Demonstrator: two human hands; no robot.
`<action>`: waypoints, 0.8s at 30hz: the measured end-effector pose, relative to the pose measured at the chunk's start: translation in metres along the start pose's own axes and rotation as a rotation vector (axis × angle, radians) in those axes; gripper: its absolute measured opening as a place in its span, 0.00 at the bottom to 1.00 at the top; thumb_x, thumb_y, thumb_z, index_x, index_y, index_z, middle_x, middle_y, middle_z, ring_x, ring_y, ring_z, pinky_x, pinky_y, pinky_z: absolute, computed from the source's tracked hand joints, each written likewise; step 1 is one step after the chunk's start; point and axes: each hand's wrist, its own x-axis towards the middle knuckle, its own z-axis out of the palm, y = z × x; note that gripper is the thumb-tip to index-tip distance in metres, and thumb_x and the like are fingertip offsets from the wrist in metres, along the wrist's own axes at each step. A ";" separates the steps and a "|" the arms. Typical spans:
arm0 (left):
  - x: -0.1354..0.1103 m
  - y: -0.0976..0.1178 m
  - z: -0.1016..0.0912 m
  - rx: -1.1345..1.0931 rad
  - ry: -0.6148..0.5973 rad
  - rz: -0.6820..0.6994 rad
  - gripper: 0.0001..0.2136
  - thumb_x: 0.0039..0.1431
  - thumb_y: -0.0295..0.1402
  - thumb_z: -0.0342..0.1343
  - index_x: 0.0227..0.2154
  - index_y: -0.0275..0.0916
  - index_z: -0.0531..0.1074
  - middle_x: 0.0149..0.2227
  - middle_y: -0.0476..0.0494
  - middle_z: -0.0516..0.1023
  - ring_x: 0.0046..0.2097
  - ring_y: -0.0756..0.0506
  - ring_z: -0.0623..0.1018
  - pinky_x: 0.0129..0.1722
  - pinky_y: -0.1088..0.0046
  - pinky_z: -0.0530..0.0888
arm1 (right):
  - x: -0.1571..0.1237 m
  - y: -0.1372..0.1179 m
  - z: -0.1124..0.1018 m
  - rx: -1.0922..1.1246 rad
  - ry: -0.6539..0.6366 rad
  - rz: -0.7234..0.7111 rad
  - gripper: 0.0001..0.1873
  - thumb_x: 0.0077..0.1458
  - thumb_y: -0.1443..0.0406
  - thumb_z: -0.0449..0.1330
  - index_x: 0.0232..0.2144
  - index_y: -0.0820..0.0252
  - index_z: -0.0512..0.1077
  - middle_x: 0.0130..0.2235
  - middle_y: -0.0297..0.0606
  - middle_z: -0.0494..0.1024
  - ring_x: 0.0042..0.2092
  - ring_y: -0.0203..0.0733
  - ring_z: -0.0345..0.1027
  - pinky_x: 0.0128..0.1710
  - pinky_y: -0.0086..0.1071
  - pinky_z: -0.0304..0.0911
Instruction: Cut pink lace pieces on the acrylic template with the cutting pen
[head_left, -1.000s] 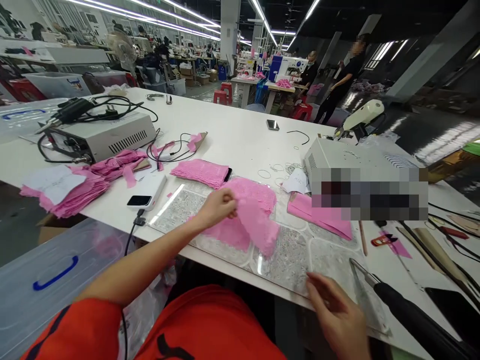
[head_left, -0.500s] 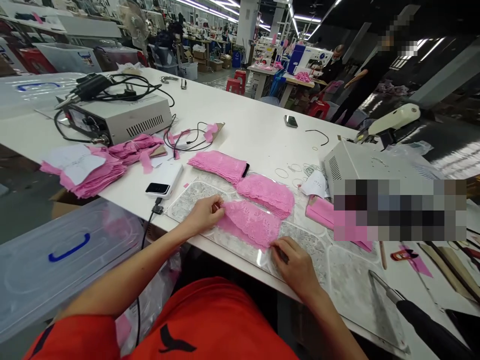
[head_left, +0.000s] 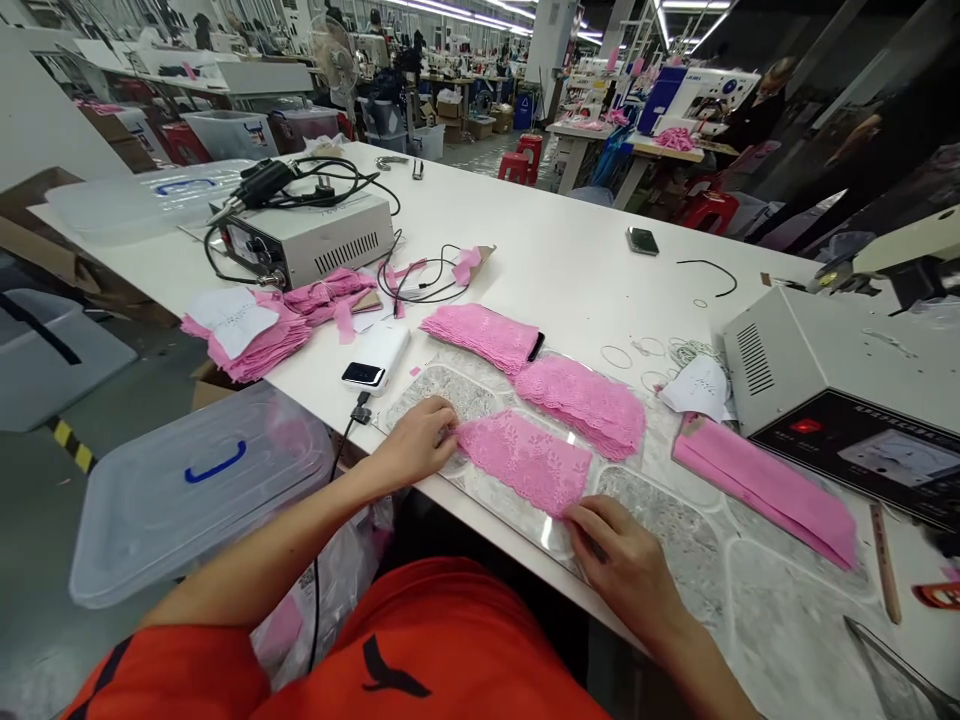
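Note:
A pink lace piece (head_left: 529,460) lies on the grey marble-patterned mat (head_left: 667,525) in front of me. My left hand (head_left: 420,440) pinches its left end between thumb and fingers. At its lower right corner, my right hand (head_left: 619,560) is closed on the edge with the fingertips. Just beyond it are two stacks of similar lace, the left stack (head_left: 480,335) and the right stack (head_left: 581,400). A dark object's end sticks out beside the left stack.
To the left stand a white power bank (head_left: 382,352), a pile of pink pieces (head_left: 262,340) and a grey machine box (head_left: 330,235). Folded pink fabric (head_left: 765,490) and another machine box (head_left: 847,350) are on the right. A lidded plastic bin (head_left: 202,490) sits below the table's left edge.
The lace piece now lies flatter, its upper layer lined up over the lower one that showed before. Both hands keep their hold at its ends. The camera view has turned left.

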 end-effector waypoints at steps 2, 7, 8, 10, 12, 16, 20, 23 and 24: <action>-0.002 -0.001 -0.004 0.010 -0.007 0.020 0.05 0.56 0.27 0.51 0.34 0.37 0.70 0.41 0.41 0.72 0.45 0.43 0.73 0.49 0.64 0.70 | 0.000 0.000 -0.001 0.004 -0.005 0.006 0.07 0.56 0.71 0.55 0.36 0.57 0.72 0.33 0.36 0.75 0.34 0.35 0.72 0.34 0.27 0.69; -0.010 -0.014 -0.019 -0.012 -0.077 0.144 0.09 0.62 0.32 0.52 0.44 0.40 0.72 0.50 0.40 0.69 0.51 0.45 0.72 0.52 0.68 0.71 | -0.001 0.001 -0.001 0.017 -0.018 0.039 0.07 0.56 0.69 0.56 0.37 0.57 0.71 0.35 0.37 0.76 0.36 0.37 0.73 0.35 0.29 0.70; -0.011 -0.017 -0.021 -0.008 -0.104 0.178 0.09 0.62 0.32 0.52 0.44 0.41 0.73 0.52 0.40 0.68 0.52 0.44 0.72 0.52 0.68 0.71 | -0.001 0.002 0.000 0.020 -0.015 0.039 0.06 0.56 0.69 0.56 0.37 0.56 0.71 0.34 0.37 0.76 0.36 0.37 0.73 0.35 0.29 0.70; -0.011 -0.025 -0.021 0.012 -0.139 0.231 0.09 0.64 0.33 0.51 0.42 0.42 0.75 0.53 0.39 0.68 0.53 0.43 0.72 0.52 0.68 0.71 | -0.001 0.004 0.003 0.024 -0.004 0.022 0.06 0.56 0.69 0.56 0.36 0.56 0.72 0.33 0.36 0.76 0.34 0.36 0.73 0.33 0.28 0.70; -0.009 -0.031 -0.019 0.025 -0.138 0.262 0.09 0.65 0.34 0.51 0.40 0.42 0.76 0.52 0.38 0.69 0.53 0.43 0.72 0.52 0.66 0.70 | 0.001 0.005 0.004 0.027 0.007 0.002 0.07 0.57 0.70 0.55 0.34 0.57 0.72 0.31 0.36 0.76 0.31 0.35 0.73 0.31 0.27 0.69; 0.000 -0.031 -0.020 0.022 -0.111 0.291 0.09 0.65 0.32 0.49 0.35 0.40 0.76 0.49 0.39 0.73 0.50 0.44 0.74 0.52 0.66 0.71 | 0.013 0.004 -0.008 0.138 -0.048 0.082 0.08 0.58 0.68 0.53 0.30 0.57 0.71 0.29 0.35 0.75 0.27 0.34 0.70 0.27 0.26 0.67; 0.021 -0.020 -0.041 -0.045 -0.162 0.276 0.10 0.63 0.30 0.48 0.31 0.38 0.74 0.47 0.41 0.75 0.46 0.47 0.76 0.47 0.73 0.72 | 0.040 0.005 -0.034 0.275 -0.127 0.243 0.11 0.58 0.63 0.54 0.25 0.57 0.69 0.23 0.33 0.70 0.22 0.32 0.63 0.21 0.26 0.62; 0.057 -0.021 -0.060 -0.050 -0.157 0.248 0.09 0.60 0.29 0.50 0.28 0.37 0.74 0.44 0.43 0.77 0.40 0.48 0.76 0.42 0.74 0.72 | 0.077 0.019 -0.042 0.289 -0.134 0.320 0.12 0.57 0.61 0.55 0.23 0.57 0.69 0.22 0.34 0.70 0.22 0.34 0.62 0.20 0.29 0.60; 0.073 -0.024 -0.067 -0.040 -0.146 0.249 0.08 0.59 0.28 0.51 0.27 0.36 0.74 0.43 0.43 0.77 0.39 0.48 0.76 0.41 0.74 0.72 | 0.093 0.027 -0.042 0.293 -0.125 0.333 0.12 0.56 0.61 0.55 0.23 0.57 0.70 0.22 0.34 0.71 0.22 0.35 0.62 0.20 0.30 0.60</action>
